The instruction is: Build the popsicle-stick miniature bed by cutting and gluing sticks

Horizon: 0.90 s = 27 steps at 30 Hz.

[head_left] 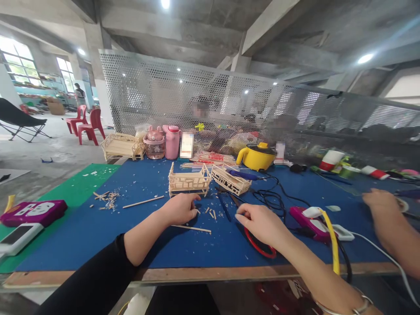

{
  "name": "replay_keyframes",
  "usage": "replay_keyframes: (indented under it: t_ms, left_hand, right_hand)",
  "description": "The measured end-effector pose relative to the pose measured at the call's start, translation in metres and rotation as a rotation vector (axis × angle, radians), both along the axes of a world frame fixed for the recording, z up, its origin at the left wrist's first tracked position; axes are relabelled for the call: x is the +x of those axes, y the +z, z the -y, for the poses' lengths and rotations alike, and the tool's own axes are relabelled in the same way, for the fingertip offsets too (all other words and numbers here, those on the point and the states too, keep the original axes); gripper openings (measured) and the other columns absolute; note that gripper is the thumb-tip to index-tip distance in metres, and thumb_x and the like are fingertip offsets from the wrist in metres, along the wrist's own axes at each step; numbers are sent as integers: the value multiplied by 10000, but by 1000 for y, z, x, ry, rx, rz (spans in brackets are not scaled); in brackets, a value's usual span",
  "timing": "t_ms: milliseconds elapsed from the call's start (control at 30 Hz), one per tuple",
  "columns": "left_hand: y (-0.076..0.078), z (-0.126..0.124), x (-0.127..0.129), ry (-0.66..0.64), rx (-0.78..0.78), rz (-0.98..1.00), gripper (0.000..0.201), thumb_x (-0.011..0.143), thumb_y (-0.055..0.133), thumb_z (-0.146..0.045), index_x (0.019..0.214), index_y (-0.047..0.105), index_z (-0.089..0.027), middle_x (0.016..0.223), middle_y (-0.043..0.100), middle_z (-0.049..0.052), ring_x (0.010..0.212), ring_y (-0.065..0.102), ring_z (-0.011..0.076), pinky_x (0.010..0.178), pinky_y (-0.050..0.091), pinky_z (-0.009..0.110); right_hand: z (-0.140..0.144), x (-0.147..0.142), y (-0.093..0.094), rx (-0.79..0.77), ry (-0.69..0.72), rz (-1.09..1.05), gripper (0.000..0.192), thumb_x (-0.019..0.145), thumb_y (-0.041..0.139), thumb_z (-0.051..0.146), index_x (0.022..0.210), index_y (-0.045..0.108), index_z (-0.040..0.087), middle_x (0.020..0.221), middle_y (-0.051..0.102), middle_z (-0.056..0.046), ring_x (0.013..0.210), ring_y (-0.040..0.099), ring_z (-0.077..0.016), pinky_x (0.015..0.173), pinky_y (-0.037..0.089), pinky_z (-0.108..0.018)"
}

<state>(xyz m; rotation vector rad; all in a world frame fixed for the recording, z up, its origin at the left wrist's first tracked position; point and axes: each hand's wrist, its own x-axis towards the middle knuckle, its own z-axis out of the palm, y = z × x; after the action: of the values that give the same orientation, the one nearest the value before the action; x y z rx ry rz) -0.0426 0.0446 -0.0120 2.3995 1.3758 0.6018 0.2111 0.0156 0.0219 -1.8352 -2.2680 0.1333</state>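
Note:
My left hand point(180, 211) is low over the blue mat, its fingers curled; any small thing in them is too small to make out. Just beyond it stands a little frame point(189, 181) built from thin wooden sticks. A second stick frame point(230, 179) leans beside it, with a blue-handled tool point(243, 175) lying across its top. My right hand point(262, 222) has its fingers bent inward above red-handled scissors point(260, 246), hiding part of them; whether it grips anything is hidden. A loose wooden stick point(193, 228) and short cut pieces point(211, 213) lie between the hands.
Behind are a yellow pot point(257, 157), a pink bottle point(172, 143), a pink jar point(154, 144) and a larger stick frame point(121, 146), before a perforated metal screen point(157, 87). A purple power strip point(310, 223) and cables lie right. Another person's hand point(382, 203) is farther right.

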Motion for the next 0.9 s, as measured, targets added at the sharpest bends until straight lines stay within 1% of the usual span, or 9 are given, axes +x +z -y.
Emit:
replay_keyframes:
  t_ms: [133, 233, 333, 433, 533, 633, 700, 800, 900]
  left_hand:
    - [-3, -4, -5, 13, 8, 1, 366, 724, 488, -158, 1053, 639, -208, 819, 711, 23, 741, 643, 184, 649, 469, 260]
    - [-4, -5, -5, 37, 31, -14, 292, 756, 501, -227, 1000, 662, -220, 775, 704, 29, 692, 633, 193, 604, 455, 271]
    - [-3, -4, -2, 58, 64, -18, 265, 802, 496, -317, 982, 667, -226, 796, 699, 40, 721, 630, 203, 613, 453, 280]
    - [-3, -4, 5, 52, 115, -14, 259, 828, 483, -323, 995, 661, -236, 880, 690, 45, 802, 627, 203, 671, 460, 284]
    - [-5, -5, 11, 28, 156, -4, 250, 837, 488, -319, 1003, 657, -237, 921, 684, 39, 822, 626, 196, 697, 466, 283]
    - [-6, -6, 11, 25, 169, 7, 253, 839, 491, -329, 1009, 654, -236, 923, 689, 33, 828, 626, 194, 707, 467, 284]
    - [-5, -6, 8, 34, 172, 32, 252, 841, 487, -331, 1002, 657, -236, 917, 694, 28, 823, 626, 190, 708, 464, 280]
    - [-2, -7, 3, 51, 168, 76, 247, 841, 487, -329, 984, 663, -230, 915, 700, 25, 800, 624, 180, 687, 461, 270]
    - [0, -6, 2, 63, 170, 109, 241, 839, 491, -318, 987, 660, -229, 887, 702, 21, 752, 621, 168, 648, 461, 259]
  right_hand:
    - [4, 20, -4, -25, -123, 151, 174, 779, 518, 348, 670, 599, 240, 721, 674, -30, 643, 584, -185, 510, 298, -263]
    - [6, 28, -6, -36, -134, 150, 163, 773, 524, 337, 651, 568, 238, 687, 662, -19, 615, 576, -175, 500, 288, -259]
    - [8, 25, -7, -9, -115, 105, 147, 773, 528, 322, 656, 556, 238, 638, 643, -2, 583, 564, -163, 497, 290, -254]
    - [7, 8, -6, 16, 22, 33, 139, 800, 509, 312, 727, 610, 251, 674, 658, 7, 636, 584, -162, 541, 335, -251]
    - [-3, -19, -7, 33, 212, 2, 204, 838, 479, 307, 814, 677, 265, 848, 691, -10, 770, 614, -169, 644, 391, -256]
    - [-18, -45, -9, 37, 235, 83, 198, 826, 521, 340, 866, 698, 261, 908, 697, -43, 848, 625, -206, 689, 415, -279]
    - [-26, -55, -11, 17, 236, 123, 149, 787, 583, 327, 811, 704, 244, 871, 702, -58, 846, 634, -226, 689, 424, -289]
    - [-30, -62, -14, 10, 250, 143, 88, 751, 618, 255, 718, 689, 215, 850, 698, -82, 840, 640, -239, 694, 432, -296]
    - [-26, -63, -16, 20, 264, 136, 100, 774, 577, 208, 727, 664, 193, 870, 684, -102, 855, 638, -240, 711, 429, -296]
